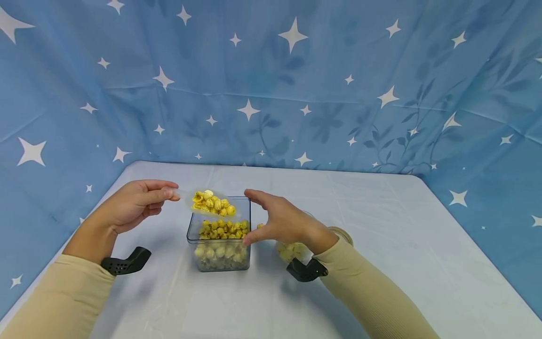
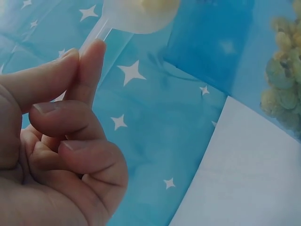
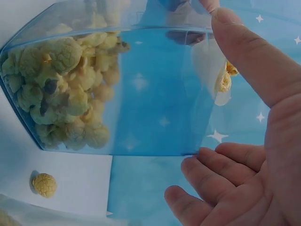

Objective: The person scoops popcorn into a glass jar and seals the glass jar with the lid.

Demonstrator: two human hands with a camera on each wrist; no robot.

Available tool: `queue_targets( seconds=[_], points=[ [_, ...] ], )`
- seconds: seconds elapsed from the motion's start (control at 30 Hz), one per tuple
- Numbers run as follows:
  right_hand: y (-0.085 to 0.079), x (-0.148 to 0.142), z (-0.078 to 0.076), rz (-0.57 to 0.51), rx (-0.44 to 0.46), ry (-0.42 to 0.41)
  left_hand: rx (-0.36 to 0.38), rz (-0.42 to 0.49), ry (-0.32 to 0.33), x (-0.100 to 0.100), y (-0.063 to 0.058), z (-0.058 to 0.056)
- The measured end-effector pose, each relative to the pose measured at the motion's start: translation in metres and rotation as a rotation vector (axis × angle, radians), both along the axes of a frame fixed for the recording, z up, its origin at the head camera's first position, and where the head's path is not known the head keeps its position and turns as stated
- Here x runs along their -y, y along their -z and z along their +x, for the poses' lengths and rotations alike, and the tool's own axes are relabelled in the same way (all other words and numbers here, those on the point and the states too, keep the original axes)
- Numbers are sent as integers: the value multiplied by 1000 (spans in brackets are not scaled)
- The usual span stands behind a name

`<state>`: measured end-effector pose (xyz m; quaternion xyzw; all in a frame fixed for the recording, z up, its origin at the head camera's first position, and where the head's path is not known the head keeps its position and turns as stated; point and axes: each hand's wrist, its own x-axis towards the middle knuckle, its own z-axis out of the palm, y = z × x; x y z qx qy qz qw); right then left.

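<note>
Scoop: your left hand [image 1: 134, 201] pinches the clear spoon [image 1: 210, 201] by its handle tip; bowl loaded with popcorn.
Axis: handle runs left to right, bowl over the clear container [image 1: 219, 235] on the desk [image 1: 381, 245].
Right hand [image 1: 282, 220]: fingers relaxed, steadying the container's right wall.

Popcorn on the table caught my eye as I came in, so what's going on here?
A person's left hand pinches the handle of a clear plastic scoop, loaded with yellow popcorn, held over a clear square container already partly filled. The right hand steadies the container's side with thumb and fingers. One stray kernel lies on the white table beside it.
</note>
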<state>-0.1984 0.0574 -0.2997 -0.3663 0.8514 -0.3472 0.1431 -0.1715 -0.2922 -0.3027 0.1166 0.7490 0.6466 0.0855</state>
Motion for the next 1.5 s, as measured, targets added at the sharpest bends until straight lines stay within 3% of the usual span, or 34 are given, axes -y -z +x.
queue_targets(
  seconds=[0.37, 0.83, 1.17, 1.5],
  points=[
    [-3, -29, 6, -33, -54, 56, -19, 74, 24, -14, -5, 3],
    [7, -85, 15, -102, -162, 189, 14, 59, 65, -50, -13, -3],
    [26, -107, 19, -96, -69, 270, 51, 59, 82, -79, -14, -12],
    [38, -109, 16, -91, -22, 288, 47, -39, 68, -97, -19, -13]
  ],
)
